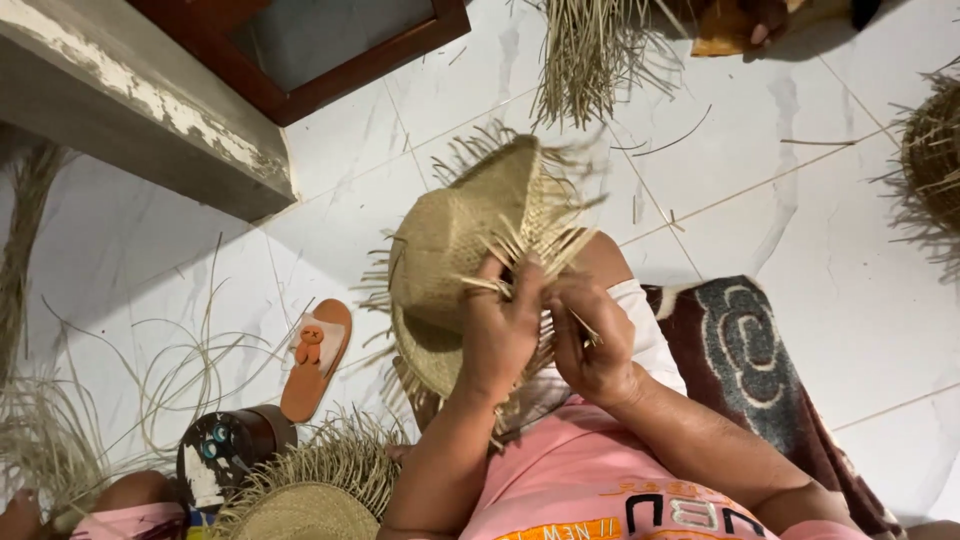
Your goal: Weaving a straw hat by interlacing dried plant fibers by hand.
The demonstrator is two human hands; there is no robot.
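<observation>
I see a sandal (pixel 316 357) on the tiled floor (pixel 800 250) at left, well apart from the hands. My left hand (pixel 497 335) grips the half-woven straw hat (pixel 455 250), held above my lap. My right hand (pixel 592 345), just beside it, pinches loose straw strands (pixel 545 250) at the hat's edge.

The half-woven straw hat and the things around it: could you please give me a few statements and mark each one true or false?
1. Both hands, left hand and right hand, work on the half-woven straw hat. True.
2. The orange sandal lies on a wooden table. False: it lies on the white tiled floor.
3. The hat's rim is neatly trimmed. False: loose straw ends stick out.
4. A second fringed straw hat lies at lower left. True.
</observation>
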